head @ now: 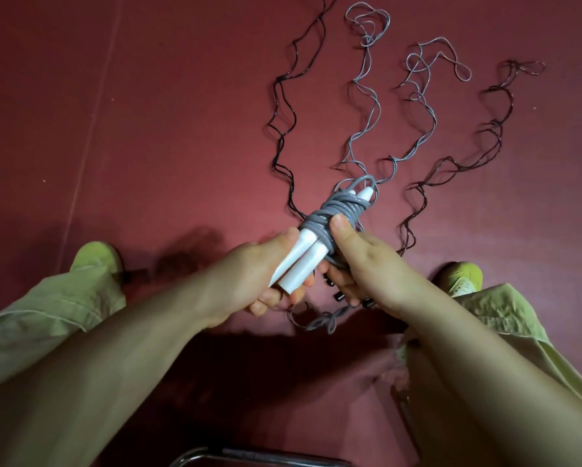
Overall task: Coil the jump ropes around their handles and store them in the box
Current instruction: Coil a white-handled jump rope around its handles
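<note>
Handles in left hand, right hand beside coil

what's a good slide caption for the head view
Both hands, left and right, hold white handles wrapped in grey rope; four uncoiled ropes lie on the red floor.

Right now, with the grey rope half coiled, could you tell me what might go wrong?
1. The coil is held only by the right thumb; easing off may let it unwind.
2. The rope's tail hangs near black handles below the hands and could snag.
</note>
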Tool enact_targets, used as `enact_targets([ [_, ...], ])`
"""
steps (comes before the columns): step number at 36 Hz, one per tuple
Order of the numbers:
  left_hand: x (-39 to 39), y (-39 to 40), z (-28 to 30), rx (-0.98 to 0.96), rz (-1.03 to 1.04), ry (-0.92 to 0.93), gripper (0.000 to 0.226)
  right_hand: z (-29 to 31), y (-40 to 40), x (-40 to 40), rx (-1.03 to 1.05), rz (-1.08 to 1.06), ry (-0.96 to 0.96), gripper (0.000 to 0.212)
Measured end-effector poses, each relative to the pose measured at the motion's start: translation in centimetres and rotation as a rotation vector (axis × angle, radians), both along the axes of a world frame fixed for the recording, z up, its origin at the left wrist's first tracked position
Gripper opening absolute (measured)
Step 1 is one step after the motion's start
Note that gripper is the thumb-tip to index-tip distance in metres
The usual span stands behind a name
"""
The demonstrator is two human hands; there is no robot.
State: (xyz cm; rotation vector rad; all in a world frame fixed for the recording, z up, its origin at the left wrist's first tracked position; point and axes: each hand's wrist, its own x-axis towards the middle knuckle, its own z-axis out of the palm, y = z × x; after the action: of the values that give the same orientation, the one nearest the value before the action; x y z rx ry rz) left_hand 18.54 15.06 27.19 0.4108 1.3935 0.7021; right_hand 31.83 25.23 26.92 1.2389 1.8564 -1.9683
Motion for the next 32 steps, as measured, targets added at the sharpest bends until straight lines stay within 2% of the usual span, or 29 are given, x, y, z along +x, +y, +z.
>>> enact_targets([
  [3, -0.1, 0.0, -0.4, 0.024, -0.032, 0.146, 0.064, -0.2, -0.2, 0.2, 0.066, 0.044, -0.111, 0.071],
  [7, -0.5, -0.3, -0.8, 0.031, -0.128, 0.474, 0.074, -0.8, -0.1, 0.4, 0.193, 0.088, -0.202, 0.076],
  [10, -0.6, -0.2, -0.6, 0.058, -0.176, 0.562, 0.063, -0.8, -0.2, 0.5, 0.128, 0.082, -0.169, 0.080],
  [12, -0.7, -0.2, -0.6, 0.071, -0.209, 0.639, 0.051, -0.8, -0.2, 0.6, 0.093, 0.071, -0.146, 0.090],
  [15, -1.0, -0.4, -1.1, 0.076, -0.237, 0.722, 0.047, -1.3, -0.3, 0.5, 0.032, 0.045, -0.099, 0.095],
  [18, -1.0, -0.4, -1.5, 0.076, -0.236, 0.767, 0.041, -1.5, -0.6, 0.1, -0.062, -0.028, -0.028, 0.079],
  [23, -0.9, -0.3, -1.2, 0.134, -0.152, 0.747, 0.029, -1.1, -0.8, -0.2, -0.218, -0.149, 0.023, 0.067],
  [30, -0.7, -0.3, -1.1, 0.084, -0.201, 0.722, 0.042, -1.1, -0.9, -0.4, -0.100, -0.197, 0.032, 0.043],
  [32, -1.0, -0.2, -1.1, 0.096, -0.160, 0.576, 0.032, -1.0, -0.8, -0.4, -0.078, -0.252, 0.068, 0.037],
])
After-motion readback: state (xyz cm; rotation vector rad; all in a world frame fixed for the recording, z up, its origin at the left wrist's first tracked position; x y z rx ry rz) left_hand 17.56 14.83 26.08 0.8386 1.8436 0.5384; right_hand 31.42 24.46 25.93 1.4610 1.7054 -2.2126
